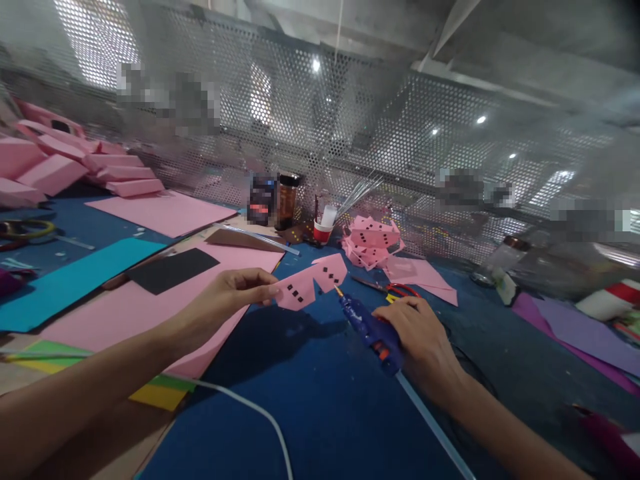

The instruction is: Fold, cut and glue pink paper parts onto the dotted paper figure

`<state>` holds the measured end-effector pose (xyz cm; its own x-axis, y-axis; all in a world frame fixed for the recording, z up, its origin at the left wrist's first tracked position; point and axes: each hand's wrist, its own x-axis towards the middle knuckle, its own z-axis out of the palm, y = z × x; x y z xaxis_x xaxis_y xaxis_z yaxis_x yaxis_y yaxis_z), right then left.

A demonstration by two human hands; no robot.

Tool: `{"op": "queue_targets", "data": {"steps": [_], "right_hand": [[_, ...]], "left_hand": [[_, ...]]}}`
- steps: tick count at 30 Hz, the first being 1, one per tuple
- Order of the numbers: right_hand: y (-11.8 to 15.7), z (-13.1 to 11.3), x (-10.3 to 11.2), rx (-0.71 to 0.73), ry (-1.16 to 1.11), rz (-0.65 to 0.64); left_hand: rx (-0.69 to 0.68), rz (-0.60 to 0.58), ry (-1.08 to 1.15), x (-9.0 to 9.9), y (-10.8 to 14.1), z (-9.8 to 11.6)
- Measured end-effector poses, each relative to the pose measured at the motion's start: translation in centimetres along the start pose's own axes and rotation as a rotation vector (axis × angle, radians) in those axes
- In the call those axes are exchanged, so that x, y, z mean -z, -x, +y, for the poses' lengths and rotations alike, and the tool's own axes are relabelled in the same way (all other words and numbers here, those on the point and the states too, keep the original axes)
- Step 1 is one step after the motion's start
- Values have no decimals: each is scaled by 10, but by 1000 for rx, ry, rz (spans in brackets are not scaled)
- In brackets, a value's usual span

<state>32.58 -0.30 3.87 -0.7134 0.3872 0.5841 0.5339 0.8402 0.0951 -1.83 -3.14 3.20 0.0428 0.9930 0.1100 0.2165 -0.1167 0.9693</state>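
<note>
My left hand (250, 288) pinches the left end of a pink paper cutout (299, 293) with small black squares and a notch in its lower edge. The cutout is held above the blue table (240, 427). In my right hand (420, 333) is a blue glue gun (367, 327), its metal tip close to the cutout's right part; whether they touch I cannot tell. A clear glue stick (433, 427) runs out of the gun's back. Behind my right hand lie red-handled scissors (403, 291). Similar pink pieces with black squares (374, 239) are piled further back.
Pink sheets (165, 212), a black piece (175, 270) and a teal strip (85, 280) lie at left. Folded pink pieces (115, 170) are heaped at the far left. A red-and-white cup (323, 231) and a brown jar (287, 202) stand before the perforated panel (310, 133). A white cable (250, 405) crosses the front.
</note>
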Motion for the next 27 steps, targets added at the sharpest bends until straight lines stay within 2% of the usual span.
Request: {"op": "queue_targets", "data": {"steps": [4, 9, 16, 22, 27], "right_hand": [[31, 16, 2, -56, 148, -62], [59, 31, 3, -218, 209, -167], [56, 35, 5, -330, 185, -233], [59, 39, 5, -394, 143, -270], [61, 51, 18, -500, 159, -271]], "left_hand": [[-41, -11, -26, -3, 4, 6], [-70, -23, -63, -6, 5, 8], [-171, 25, -245, -5, 2, -5], [-200, 33, -320, -8, 4, -3], [-261, 29, -370, -9, 5, -3]]}}
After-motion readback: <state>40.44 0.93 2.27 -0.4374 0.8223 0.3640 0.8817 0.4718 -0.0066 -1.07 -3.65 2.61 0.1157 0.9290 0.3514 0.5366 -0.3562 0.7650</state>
